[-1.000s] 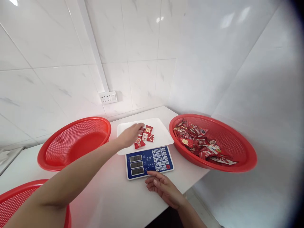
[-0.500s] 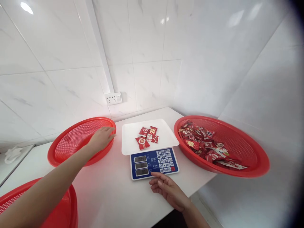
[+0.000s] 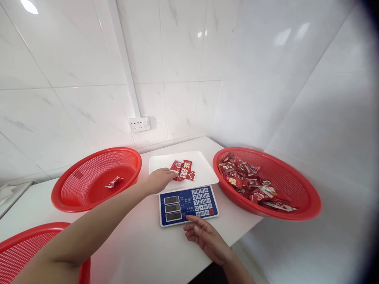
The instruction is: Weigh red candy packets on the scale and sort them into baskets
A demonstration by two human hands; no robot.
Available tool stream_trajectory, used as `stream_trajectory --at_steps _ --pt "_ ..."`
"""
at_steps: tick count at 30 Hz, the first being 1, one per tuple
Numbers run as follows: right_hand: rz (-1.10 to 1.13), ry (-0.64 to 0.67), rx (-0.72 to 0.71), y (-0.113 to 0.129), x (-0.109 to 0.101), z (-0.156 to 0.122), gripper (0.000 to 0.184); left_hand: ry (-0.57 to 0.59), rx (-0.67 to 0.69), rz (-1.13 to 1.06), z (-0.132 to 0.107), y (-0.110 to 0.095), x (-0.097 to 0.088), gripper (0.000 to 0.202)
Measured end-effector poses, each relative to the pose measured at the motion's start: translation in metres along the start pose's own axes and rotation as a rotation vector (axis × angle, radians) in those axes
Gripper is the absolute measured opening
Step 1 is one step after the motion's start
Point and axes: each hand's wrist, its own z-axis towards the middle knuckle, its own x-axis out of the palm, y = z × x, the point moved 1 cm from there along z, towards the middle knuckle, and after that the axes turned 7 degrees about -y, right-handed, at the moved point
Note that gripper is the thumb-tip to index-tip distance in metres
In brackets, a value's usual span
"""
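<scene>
Over tray [image 3: 205,170], L hand [image 3: 160,180] reaches palm-down at red pkts [image 3: 186,172]

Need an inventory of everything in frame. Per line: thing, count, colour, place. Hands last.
Scale: one, blue panel, white edge, table centre
Scale tray: one, white, behind the panel
Tray packets: at least three, red and white; hand may hide more
Back-left basket: one, red, table left
Loose packet: one, red and white, in that basket
Front-left basket: one, red, bottom left, cut off
Right basket: one, red, table right
Packet heap: uncountable, mostly red, in right basket
Table: one, white, under all this
Socket: one, white, back wall
Trunking: one, white, above socket
Walls: two, white, back and right
Left hand: one, bare, at tray packets
Right hand: one, bare, scale's near edge
</scene>
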Motion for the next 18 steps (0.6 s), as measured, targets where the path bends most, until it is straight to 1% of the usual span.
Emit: stream_trajectory --at_steps 3,5,7,9,11,14,18 --pt "-0.004 0.002 0.003 0.000 0.000 0.000 0.039 -0.026 -0.104 0.023 -0.015 -0.001 -0.011 0.042" --pt "-0.004 0.016 -0.001 0.000 -0.001 0.000 0.038 -0.057 -0.203 0.039 -0.027 0.002 -0.022 0.042" --pt "-0.002 0.033 -0.003 0.000 -0.002 0.000 0.037 -0.092 -0.362 0.004 -0.039 0.008 -0.033 0.038" --pt "-0.003 0.039 0.000 0.000 -0.002 0.000 0.037 -0.145 -0.568 -0.093 -0.049 0.017 -0.044 0.032" --pt "-0.009 0.034 0.007 0.000 -0.003 -0.001 0.037 -0.205 -0.726 -0.195 -0.058 0.028 -0.053 0.033" --pt "-0.026 0.015 0.015 -0.001 -0.003 -0.001 0.038 -0.265 -0.830 -0.255 -0.068 0.041 -0.060 0.036" --pt "-0.054 -0.006 0.021 -0.002 -0.004 0.000 0.040 -0.267 -0.924 -0.281 -0.077 0.051 -0.059 0.033"
